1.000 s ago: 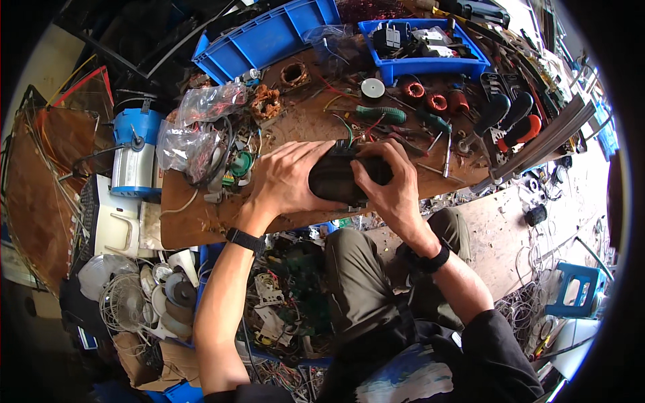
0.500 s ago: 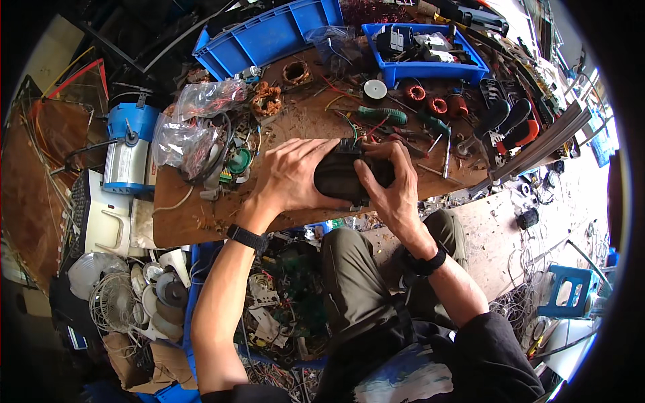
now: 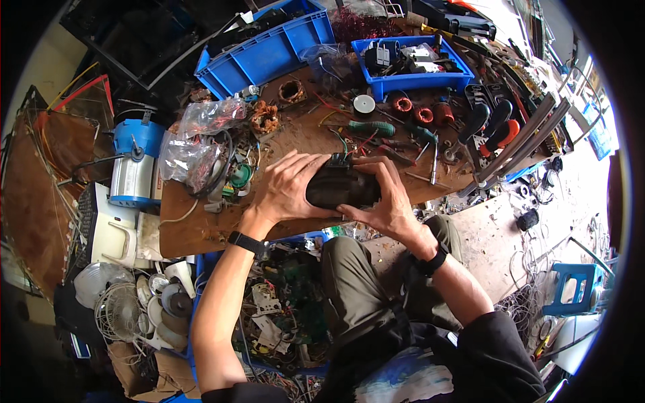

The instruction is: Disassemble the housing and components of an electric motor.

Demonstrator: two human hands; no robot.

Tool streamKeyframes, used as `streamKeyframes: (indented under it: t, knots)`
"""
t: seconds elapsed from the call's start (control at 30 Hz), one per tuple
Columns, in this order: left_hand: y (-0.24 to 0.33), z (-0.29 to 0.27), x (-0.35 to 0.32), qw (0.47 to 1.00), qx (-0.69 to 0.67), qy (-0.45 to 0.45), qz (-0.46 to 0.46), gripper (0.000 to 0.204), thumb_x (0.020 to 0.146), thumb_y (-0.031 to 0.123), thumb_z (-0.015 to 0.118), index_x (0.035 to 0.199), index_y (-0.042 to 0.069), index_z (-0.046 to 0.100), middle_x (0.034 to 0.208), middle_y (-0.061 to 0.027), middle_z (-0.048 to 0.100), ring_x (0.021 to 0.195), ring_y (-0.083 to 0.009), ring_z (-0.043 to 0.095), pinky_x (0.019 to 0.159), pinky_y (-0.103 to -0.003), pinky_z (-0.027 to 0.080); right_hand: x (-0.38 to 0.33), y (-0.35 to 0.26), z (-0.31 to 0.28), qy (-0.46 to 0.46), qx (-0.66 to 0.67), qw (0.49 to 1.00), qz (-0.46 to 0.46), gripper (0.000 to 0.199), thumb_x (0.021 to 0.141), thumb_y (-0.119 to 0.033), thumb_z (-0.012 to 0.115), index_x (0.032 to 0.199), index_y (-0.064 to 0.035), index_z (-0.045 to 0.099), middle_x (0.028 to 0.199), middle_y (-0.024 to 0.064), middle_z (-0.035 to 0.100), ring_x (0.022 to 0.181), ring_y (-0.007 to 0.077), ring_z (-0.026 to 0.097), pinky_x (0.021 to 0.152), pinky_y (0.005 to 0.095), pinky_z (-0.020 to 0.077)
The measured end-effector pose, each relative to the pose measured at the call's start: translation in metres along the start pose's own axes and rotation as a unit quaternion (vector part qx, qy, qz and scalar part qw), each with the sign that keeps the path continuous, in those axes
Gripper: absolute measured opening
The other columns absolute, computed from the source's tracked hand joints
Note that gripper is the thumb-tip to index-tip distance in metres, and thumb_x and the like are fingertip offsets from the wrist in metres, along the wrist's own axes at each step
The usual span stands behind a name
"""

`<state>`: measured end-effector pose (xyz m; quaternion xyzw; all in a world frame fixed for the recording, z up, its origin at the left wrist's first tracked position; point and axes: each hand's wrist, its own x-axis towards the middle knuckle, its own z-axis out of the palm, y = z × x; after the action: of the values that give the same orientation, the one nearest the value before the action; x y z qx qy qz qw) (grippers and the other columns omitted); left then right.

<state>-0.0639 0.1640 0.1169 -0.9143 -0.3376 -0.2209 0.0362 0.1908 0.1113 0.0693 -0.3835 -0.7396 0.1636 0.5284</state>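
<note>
Between my two hands is a dark, blocky casing with rounded sides [image 3: 341,188], held over the near part of the wooden workbench [image 3: 195,225]. My left hand [image 3: 285,185] wraps its left side, fingers over the far edge and thumb along the near edge. On the other side, my right hand [image 3: 390,198] grips with fingers over the top corner and thumb at the near edge. Thin red and green wires show just beyond the casing. A green-handled screwdriver [image 3: 371,127] lies past it, beside a T-shaped metal tool [image 3: 433,161]. The casing's underside is hidden.
Two blue bins stand at the back, one [image 3: 420,82] filled with parts. Copper-wound coils [image 3: 265,119] and plastic bags of wire [image 3: 195,144] lie on the left. Black-and-red-handled tools [image 3: 500,138] sit at right. Circuit scrap [image 3: 282,302] fills a bin below the bench.
Both hands have drawn the casing slightly nearer and to the left, tilting it. My right thumb has slid from the casing's upper face down to its near edge. The view has shifted a little.
</note>
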Motion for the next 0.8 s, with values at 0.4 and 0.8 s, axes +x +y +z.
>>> streamKeyframes:
  t: [0.4, 0.8]
  knots:
    - [0.031, -0.016, -0.019, 0.984, 0.151, 0.041, -0.081, 0.112, 0.049, 0.076, 0.096, 0.143, 0.021, 0.069, 0.136, -0.0069, 0.054, 0.135, -0.0311, 0.052, 0.127, -0.077, 0.015, -0.018, 0.005, -0.004, 0.007, 0.006, 0.995, 0.097, 0.077, 0.076, -0.034, 0.099, 0.134, 0.0001, 0.061, 0.122, 0.0195, 0.06, 0.116, 0.0401, 0.063, 0.102, 0.0496, 0.0535]
    - [0.042, -0.052, -0.021, 0.945, -0.151, -0.125, -0.262, 0.092, 0.077, 0.02, 0.088, 0.163, 0.02, 0.055, 0.168, -0.0203, 0.036, 0.16, -0.0415, 0.032, 0.129, -0.055, 0.035, -0.071, -0.049, 0.017, 0.072, 0.028, 0.99, 0.116, 0.091, 0.085, -0.026, 0.092, 0.157, 0.0015, 0.044, 0.139, 0.0271, 0.049, 0.127, 0.0452, 0.051, 0.11, 0.0516, 0.0483]
